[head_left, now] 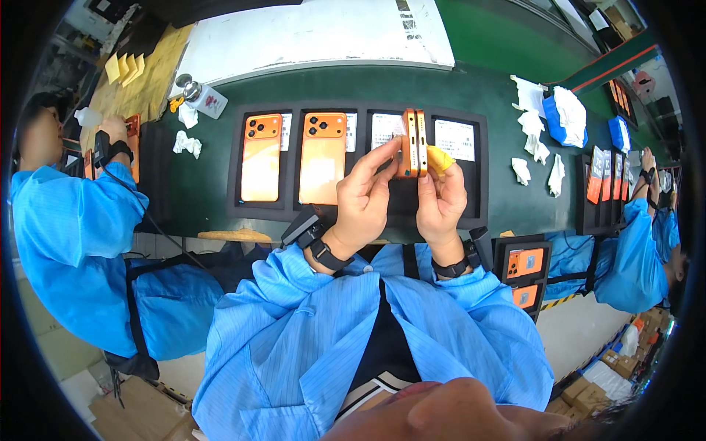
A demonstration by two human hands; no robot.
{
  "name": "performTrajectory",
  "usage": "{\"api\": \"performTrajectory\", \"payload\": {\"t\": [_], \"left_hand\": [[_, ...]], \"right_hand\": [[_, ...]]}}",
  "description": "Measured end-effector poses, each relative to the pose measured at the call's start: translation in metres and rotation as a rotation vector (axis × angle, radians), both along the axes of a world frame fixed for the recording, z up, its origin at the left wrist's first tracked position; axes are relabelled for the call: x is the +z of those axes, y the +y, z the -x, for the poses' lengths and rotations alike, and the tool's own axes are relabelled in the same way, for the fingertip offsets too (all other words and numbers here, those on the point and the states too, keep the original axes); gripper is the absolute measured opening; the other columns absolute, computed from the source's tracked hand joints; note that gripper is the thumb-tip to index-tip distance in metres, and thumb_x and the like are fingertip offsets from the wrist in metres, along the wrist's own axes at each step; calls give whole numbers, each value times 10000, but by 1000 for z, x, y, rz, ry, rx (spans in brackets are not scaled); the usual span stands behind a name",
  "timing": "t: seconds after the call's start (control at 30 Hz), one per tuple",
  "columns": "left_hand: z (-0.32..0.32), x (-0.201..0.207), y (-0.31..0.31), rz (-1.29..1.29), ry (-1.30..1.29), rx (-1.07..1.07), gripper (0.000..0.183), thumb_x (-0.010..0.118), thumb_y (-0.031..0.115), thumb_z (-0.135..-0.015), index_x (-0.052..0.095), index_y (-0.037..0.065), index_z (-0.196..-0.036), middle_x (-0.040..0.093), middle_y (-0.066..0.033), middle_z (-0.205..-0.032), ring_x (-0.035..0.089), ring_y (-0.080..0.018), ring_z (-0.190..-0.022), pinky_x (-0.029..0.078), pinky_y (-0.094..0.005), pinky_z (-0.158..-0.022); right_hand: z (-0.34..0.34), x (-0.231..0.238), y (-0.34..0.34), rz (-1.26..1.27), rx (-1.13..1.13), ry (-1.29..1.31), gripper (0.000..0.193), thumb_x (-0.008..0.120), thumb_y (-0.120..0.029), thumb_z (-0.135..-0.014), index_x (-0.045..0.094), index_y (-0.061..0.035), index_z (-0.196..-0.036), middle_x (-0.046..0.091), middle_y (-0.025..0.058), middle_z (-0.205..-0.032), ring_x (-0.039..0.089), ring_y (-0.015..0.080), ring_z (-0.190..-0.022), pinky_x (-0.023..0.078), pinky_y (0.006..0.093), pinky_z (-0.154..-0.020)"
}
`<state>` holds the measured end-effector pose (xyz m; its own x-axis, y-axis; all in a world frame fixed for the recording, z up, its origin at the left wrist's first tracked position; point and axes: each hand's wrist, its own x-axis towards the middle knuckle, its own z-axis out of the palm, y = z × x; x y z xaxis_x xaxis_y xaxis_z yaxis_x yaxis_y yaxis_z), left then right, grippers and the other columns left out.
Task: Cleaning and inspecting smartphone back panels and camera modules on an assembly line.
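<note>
Black tray (pixel 254 212) holds two orange phones (pixel 260 165) beside white labels (pixel 286 132).

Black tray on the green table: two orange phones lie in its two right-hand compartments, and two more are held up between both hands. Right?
Not quite: the head view shows the two orange phones lying in the black tray's two left-hand compartments. The two held phones are between the left hand and right hand, as stated.

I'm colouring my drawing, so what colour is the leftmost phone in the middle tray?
Orange: the phone shows best in the head view.
</note>
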<state>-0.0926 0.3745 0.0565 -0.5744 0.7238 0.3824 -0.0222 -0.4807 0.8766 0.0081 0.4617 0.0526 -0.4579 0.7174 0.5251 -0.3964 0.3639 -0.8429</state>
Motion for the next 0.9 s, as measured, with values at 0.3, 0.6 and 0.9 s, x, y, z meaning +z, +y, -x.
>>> {"api": "performTrajectory", "payload": {"t": [0.3, 0.6, 0.9], "left_hand": [[-4, 4, -6, 14, -18, 8, 563, 379, -199, -884, 464, -45, -1418, 515, -168, -1380, 497, -272, -1347, 456, -393, -1105], [-3, 12, -16, 38, 90, -35, 628, 415, -214, -858, 379, -60, -1466, 433, -142, -1346, 432, -273, -1382, 457, -475, -1113], [2, 34, -14, 160, 205, -30, 782, 532, -172, -761, 361, -4, -1505, 392, -142, -1399, 421, -282, -1382, 497, -471, -1073]], "right_hand": [[-7, 5, -9, 6, -1, -9, 321, 474, 90, -979, 526, 95, -1296, 628, 180, -1258, 649, 255, -1154, 530, 349, -970], [-12, 5, -18, 61, -4, -26, 343, 471, 128, -941, 538, 93, -1276, 616, 175, -1236, 657, 257, -1140, 525, 346, -973], [-10, 13, -11, 2, -11, -82, 332, 458, 79, -954, 543, 96, -1275, 609, 180, -1229, 652, 265, -1142, 524, 376, -991]]}}
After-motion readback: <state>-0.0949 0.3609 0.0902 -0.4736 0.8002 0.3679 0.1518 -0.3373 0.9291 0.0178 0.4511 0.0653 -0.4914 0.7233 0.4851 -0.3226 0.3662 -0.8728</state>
